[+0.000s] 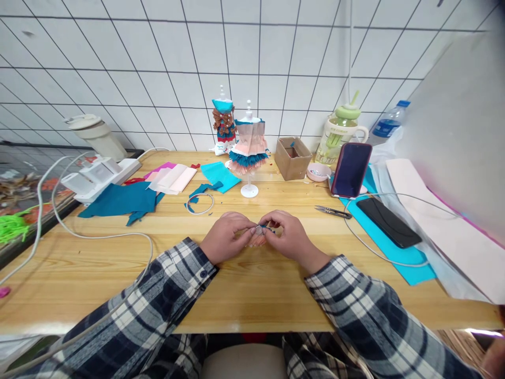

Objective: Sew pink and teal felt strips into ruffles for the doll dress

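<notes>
Close together over the middle of the table, my left hand (229, 236) and my right hand (287, 235) pinch a small piece of gathered peach crepe paper (258, 239). A strip of dark teal runs along its top edge, partly hidden by my fingers. Both thumbs press against the piece from the near side. Beyond my hands stands a small white dress form (249, 190) wearing a ruffled peach and teal paper dress (251, 141). Behind it is a second miniature form in a turquoise, brown and red outfit (224, 123).
To the left lie teal paper (122, 202), pale pink paper (173, 179), a power strip (100, 176) and a white ring of cable (200, 204). On the right are small snips (333, 211), a propped phone (351, 169), a flat black phone (389, 221), a cardboard box (292, 159) and a drink bottle (341, 131).
</notes>
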Motion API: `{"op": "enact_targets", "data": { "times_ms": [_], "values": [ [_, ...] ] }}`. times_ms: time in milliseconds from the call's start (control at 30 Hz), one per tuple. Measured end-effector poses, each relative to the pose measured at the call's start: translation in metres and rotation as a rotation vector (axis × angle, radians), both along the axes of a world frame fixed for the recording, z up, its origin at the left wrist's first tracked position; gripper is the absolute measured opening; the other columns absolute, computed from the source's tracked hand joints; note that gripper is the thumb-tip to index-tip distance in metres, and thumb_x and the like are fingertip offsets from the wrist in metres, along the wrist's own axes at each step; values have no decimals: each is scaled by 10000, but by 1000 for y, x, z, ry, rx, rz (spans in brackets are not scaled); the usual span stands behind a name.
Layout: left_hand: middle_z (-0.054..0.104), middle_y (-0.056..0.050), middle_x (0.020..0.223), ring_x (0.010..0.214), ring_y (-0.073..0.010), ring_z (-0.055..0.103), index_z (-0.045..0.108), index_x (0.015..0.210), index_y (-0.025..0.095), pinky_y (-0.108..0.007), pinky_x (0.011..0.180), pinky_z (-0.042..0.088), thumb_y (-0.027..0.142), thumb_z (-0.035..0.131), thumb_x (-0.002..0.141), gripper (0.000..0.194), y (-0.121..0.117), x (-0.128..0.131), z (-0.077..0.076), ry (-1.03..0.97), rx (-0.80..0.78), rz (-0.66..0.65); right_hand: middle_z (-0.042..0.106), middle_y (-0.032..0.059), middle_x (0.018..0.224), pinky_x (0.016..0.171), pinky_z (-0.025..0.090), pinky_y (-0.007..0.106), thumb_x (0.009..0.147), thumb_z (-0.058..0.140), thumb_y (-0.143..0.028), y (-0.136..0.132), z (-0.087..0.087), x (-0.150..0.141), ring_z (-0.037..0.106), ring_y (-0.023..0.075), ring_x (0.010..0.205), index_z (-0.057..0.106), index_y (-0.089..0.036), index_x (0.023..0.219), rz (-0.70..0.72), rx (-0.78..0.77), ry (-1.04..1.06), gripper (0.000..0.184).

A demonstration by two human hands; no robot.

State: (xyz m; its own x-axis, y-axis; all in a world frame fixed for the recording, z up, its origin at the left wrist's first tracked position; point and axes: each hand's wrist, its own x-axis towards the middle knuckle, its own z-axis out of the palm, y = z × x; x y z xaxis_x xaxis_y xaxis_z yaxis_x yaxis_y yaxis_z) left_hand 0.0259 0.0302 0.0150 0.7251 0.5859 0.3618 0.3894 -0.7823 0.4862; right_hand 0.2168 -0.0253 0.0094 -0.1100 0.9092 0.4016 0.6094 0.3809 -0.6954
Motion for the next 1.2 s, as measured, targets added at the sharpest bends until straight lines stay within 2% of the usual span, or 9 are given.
{"op": "enact_targets", "data": {
  "times_ms": [167, 333, 533, 733, 800, 900, 1033, 1133, 1200],
  "values": [
    [735, -57, 859, 840, -188, 643, 726, 944, 216, -336, 812, 456, 310, 483, 920, 262, 0, -1, -1, 35, 22, -3, 640, -3, 745, 662, 426, 270, 752, 620, -179, 0, 0, -1, 557, 150, 711, 636, -206, 814, 2, -29, -5, 70],
    [740, -61, 901, 862, -205, 650, 707, 1022, 214, -349, 814, 442, 392, 562, 885, 268, -1, -1, -1, 51, 90, 3, 619, -5, 753, 645, 421, 258, 725, 570, -113, 0, -1, -1, 540, 141, 702, 625, -207, 798, -22, -27, 35, 131],
    [737, -50, 893, 860, -201, 631, 714, 962, 222, -369, 823, 422, 323, 534, 899, 215, 2, -2, 3, 100, 208, 32, 621, 11, 806, 655, 434, 256, 739, 587, -131, 0, -1, 0, 540, 143, 724, 600, -204, 818, 21, 30, 46, 108],
    [747, -26, 949, 963, -213, 619, 719, 866, 234, -402, 921, 395, 294, 577, 870, 154, -1, -4, 6, 33, 337, 17, 616, 16, 782, 678, 424, 283, 758, 579, -132, -1, 2, 0, 526, 159, 726, 575, -208, 798, 39, 99, -28, 85],
    [740, -30, 987, 1008, -223, 602, 719, 917, 241, -406, 938, 394, 317, 596, 860, 155, -2, -3, 5, 20, 327, 46, 609, 13, 781, 672, 421, 282, 759, 578, -123, -1, 2, 1, 521, 159, 725, 574, -207, 806, 25, 130, -26, 96],
    [706, -57, 1070, 1053, -236, 575, 684, 1082, 231, -406, 941, 407, 373, 632, 834, 291, 1, -3, 2, 10, 269, 116, 604, 18, 806, 681, 426, 284, 785, 586, -124, -3, 4, 2, 528, 158, 742, 586, -205, 826, -48, 245, 24, 90],
    [698, -41, 1011, 997, -206, 580, 704, 991, 238, -387, 932, 412, 264, 569, 865, 187, 11, -6, -1, -57, 288, 195, 629, 34, 913, 802, 427, 317, 832, 611, -160, -4, 1, 2, 552, 174, 865, 645, -219, 843, 41, 374, -62, 69],
    [652, -51, 1159, 1147, -259, 498, 671, 1108, 259, -457, 1019, 334, 234, 567, 850, 279, 20, -12, -2, 17, 362, 263, 637, 41, 959, 837, 415, 328, 823, 595, -113, 1, -5, 5, 540, 186, 900, 657, -217, 825, 116, 277, -222, 121],
    [588, -67, 1272, 1217, -297, 436, 610, 1224, 269, -500, 1036, 293, 218, 565, 835, 394, 25, -16, -3, 141, 358, 250, 638, 40, 920, 844, 409, 330, 789, 559, -48, 5, -10, 10, 539, 190, 894, 640, -204, 786, 131, 169, -301, 175]
  ]
}}
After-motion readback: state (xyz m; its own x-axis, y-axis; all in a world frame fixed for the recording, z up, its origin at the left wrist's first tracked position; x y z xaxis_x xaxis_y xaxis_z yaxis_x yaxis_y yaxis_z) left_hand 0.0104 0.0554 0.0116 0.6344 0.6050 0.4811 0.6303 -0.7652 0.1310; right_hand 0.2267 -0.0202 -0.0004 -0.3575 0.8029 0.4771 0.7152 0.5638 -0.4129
